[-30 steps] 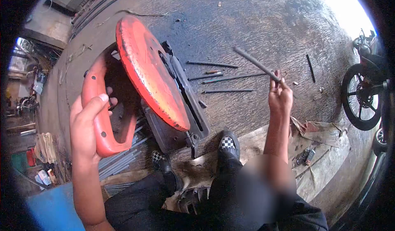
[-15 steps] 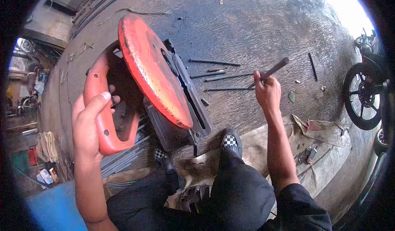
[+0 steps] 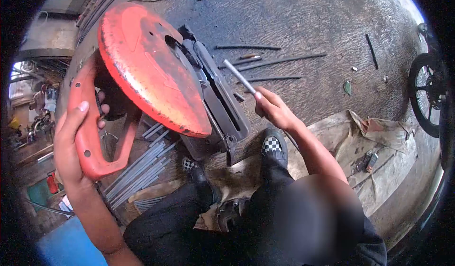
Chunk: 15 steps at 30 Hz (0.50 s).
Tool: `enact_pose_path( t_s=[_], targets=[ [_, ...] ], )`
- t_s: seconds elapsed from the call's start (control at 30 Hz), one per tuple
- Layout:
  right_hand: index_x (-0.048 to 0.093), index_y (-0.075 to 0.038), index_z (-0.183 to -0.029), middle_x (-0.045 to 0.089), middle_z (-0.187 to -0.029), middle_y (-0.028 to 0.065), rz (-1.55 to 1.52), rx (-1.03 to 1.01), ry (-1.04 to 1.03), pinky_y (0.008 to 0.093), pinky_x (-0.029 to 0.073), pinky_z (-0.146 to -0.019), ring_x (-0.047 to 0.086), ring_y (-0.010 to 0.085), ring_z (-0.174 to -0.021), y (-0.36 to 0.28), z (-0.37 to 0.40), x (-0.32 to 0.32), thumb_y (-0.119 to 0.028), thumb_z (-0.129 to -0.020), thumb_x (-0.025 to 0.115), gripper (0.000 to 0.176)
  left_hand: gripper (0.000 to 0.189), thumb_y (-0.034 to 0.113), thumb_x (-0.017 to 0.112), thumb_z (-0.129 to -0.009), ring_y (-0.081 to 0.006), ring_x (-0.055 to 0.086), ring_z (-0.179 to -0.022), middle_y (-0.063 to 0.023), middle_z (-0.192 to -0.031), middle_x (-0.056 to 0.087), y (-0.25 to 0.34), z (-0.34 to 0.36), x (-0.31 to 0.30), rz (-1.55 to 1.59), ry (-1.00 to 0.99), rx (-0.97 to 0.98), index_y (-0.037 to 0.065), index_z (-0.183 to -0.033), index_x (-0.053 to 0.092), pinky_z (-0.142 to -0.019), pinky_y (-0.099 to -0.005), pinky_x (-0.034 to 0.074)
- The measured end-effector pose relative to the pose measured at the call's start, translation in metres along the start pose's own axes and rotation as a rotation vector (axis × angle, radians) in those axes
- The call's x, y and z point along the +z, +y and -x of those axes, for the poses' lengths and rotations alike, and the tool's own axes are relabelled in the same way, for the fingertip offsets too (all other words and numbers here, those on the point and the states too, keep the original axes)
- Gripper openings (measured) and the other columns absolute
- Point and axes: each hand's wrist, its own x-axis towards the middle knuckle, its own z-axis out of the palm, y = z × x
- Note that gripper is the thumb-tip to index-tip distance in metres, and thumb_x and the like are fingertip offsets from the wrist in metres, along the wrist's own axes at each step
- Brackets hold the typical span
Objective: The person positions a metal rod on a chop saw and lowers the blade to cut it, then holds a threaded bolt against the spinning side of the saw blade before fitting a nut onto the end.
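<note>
A chop saw with a red blade guard (image 3: 151, 72) stands on the floor in front of me, over a dark metal base (image 3: 227, 100). My left hand (image 3: 71, 143) is closed around its red loop handle (image 3: 87, 147), thumb on the near side and fingertips showing inside the loop. My right hand (image 3: 275, 109) grips a thin grey metal rod (image 3: 239, 76) to the right of the saw. The rod's light end points up and left, toward the base but apart from it. The guard hides the blade.
Several dark rods (image 3: 284, 62) lie on the floor beyond the saw. Cut grey rods (image 3: 142, 166) are heaped left of my shoes (image 3: 272, 147). A stained sheet (image 3: 327, 147) spreads to the right, below a motorcycle wheel (image 3: 424, 95). A blue surface (image 3: 71, 242) is at lower left.
My right hand has moved left toward the saw, and its rod has swung from pointing up-right to up-left. The guard and my left hand appear farther left as the view has shifted.
</note>
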Motion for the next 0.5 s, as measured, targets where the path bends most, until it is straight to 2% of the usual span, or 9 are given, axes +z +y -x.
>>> enact_pose_path(
  t_s=[0.1, 0.17, 0.23, 0.33, 0.4, 0.43, 0.5],
  targets=[
    [0.057, -0.002, -0.1, 0.035, -0.06, -0.0066, 0.067, -0.004, -0.058, 0.0223, 0.026, -0.044, 0.032, 0.004, -0.051, 0.022, -0.004, 0.007, -0.039, -0.098, 0.04, 0.041, 0.046, 0.022, 0.056, -0.086, -0.0157, 0.059, -0.09, -0.0106, -0.107, 0.06, -0.003, -0.005, -0.004, 0.026, -0.008, -0.013, -0.005, -0.122, 0.049, -0.074, -0.0249, 0.045],
    [0.057, -0.003, -0.091, 0.034, -0.056, -0.0066, -0.086, 0.198, -0.153, 0.0234, 0.025, -0.042, 0.03, 0.0053, -0.047, 0.013, -0.003, 0.015, -0.039, -0.097, 0.042, 0.039, 0.048, 0.023, 0.058, -0.085, -0.0179, 0.058, -0.092, -0.0112, -0.109, 0.058, -0.001, -0.004, -0.006, 0.026, 0.0, -0.041, -0.004, -0.123, 0.047, -0.078, -0.0277, 0.045],
    [0.057, -0.004, -0.088, 0.034, -0.055, -0.0069, -0.125, 0.215, -0.182, 0.0232, 0.025, -0.041, 0.03, 0.0052, -0.045, 0.019, -0.007, 0.018, -0.038, -0.096, 0.043, 0.038, 0.05, 0.022, 0.061, -0.084, -0.0204, 0.058, -0.096, -0.0122, -0.111, 0.057, 0.0, -0.004, -0.006, 0.053, -0.007, -0.055, -0.004, -0.124, 0.044, -0.084, -0.0309, 0.045],
    [0.056, -0.005, -0.083, 0.036, -0.054, -0.0065, -0.174, 0.204, -0.222, 0.0226, 0.025, -0.04, 0.032, 0.0049, -0.043, 0.023, -0.012, 0.02, -0.039, -0.095, 0.045, 0.038, 0.049, 0.021, 0.06, -0.084, -0.0197, 0.059, -0.094, -0.0124, -0.111, 0.058, 0.003, 0.0, 0.002, 0.053, 0.002, -0.048, -0.004, -0.124, 0.045, -0.082, -0.0303, 0.046],
    [0.051, -0.009, -0.072, 0.04, -0.057, -0.0067, -0.202, 0.275, -0.272, 0.0218, 0.027, -0.041, 0.035, 0.0042, -0.046, 0.022, -0.017, 0.02, -0.037, -0.097, 0.042, 0.039, 0.049, 0.021, 0.06, -0.084, -0.0192, 0.059, -0.092, -0.0125, -0.11, 0.058, 0.002, -0.002, -0.003, 0.027, 0.001, -0.062, -0.004, -0.123, 0.045, -0.08, -0.0298, 0.047],
    [0.058, -0.004, -0.082, 0.035, -0.052, -0.0048, -0.183, 0.272, -0.243, 0.0234, 0.025, -0.039, 0.032, 0.0064, -0.042, 0.026, -0.02, 0.022, -0.039, -0.095, 0.044, 0.04, 0.049, 0.022, 0.06, -0.084, -0.0186, 0.059, -0.09, -0.0126, -0.11, 0.058, 0.001, -0.004, -0.006, 0.006, -0.002, -0.073, -0.004, -0.123, 0.045, -0.078, -0.0293, 0.048],
    [0.058, -0.004, -0.084, 0.035, -0.053, -0.0048, -0.209, 0.259, -0.23, 0.0225, 0.024, -0.039, 0.031, 0.0061, -0.042, 0.03, -0.024, 0.026, -0.039, -0.096, 0.044, 0.04, 0.048, 0.023, 0.06, -0.085, -0.0183, 0.06, -0.089, -0.0127, -0.109, 0.058, 0.001, -0.005, -0.013, -0.036, -0.013, -0.087, -0.004, -0.123, 0.046, -0.077, -0.0287, 0.049]
  ],
)
